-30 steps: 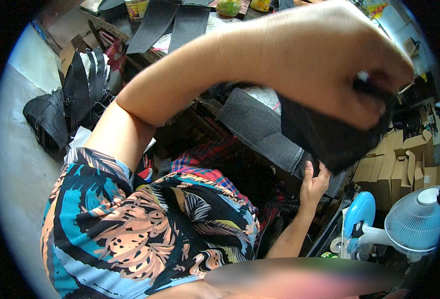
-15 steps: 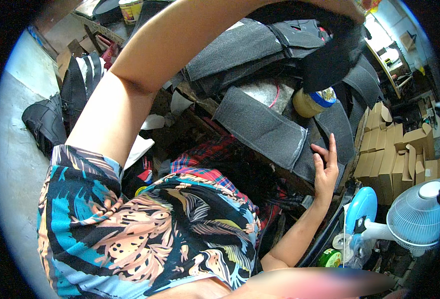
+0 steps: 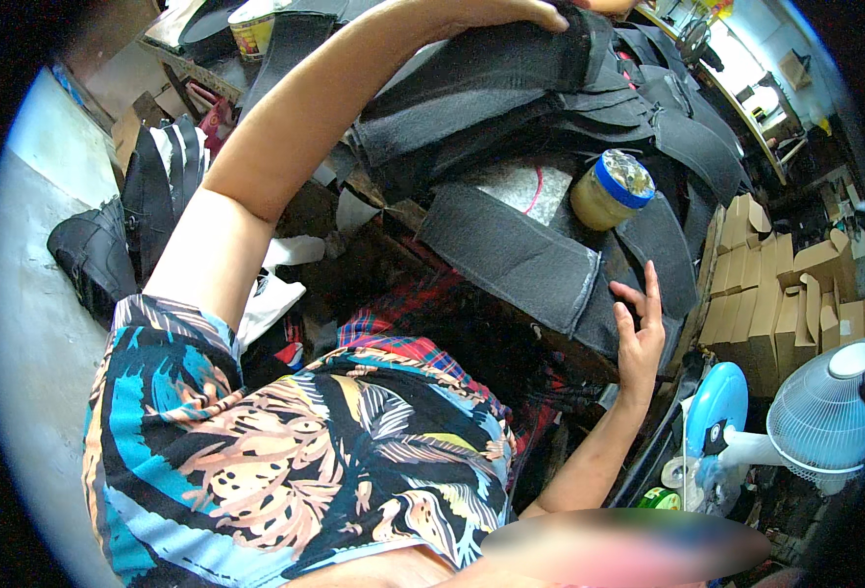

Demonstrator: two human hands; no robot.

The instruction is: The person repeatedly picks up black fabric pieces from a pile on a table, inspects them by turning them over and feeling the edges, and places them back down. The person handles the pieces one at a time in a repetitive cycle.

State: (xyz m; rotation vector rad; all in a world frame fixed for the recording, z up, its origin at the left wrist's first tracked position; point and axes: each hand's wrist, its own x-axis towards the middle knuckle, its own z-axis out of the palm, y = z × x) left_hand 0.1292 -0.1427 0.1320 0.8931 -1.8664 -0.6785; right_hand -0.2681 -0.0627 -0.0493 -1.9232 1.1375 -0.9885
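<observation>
1 change: left hand (image 3: 525, 10), cropped by upper edge, grip indeterminable, has reached the dark sheet stack (image 3: 462, 127); black piece (image 3: 581, 44), no longer above the jar (image 3: 604, 201), appears deposited there. Worktop (image 3: 511, 186): pale where exposed. Right hand (image 3: 638, 338): empty, fingers apart. Room, right: cartons (image 3: 751, 309), 1 fan (image 3: 813, 421).

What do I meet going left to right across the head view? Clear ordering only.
Black padded pieces → yellow tub → front grey strip → right hand → cardboard boxes.
</observation>
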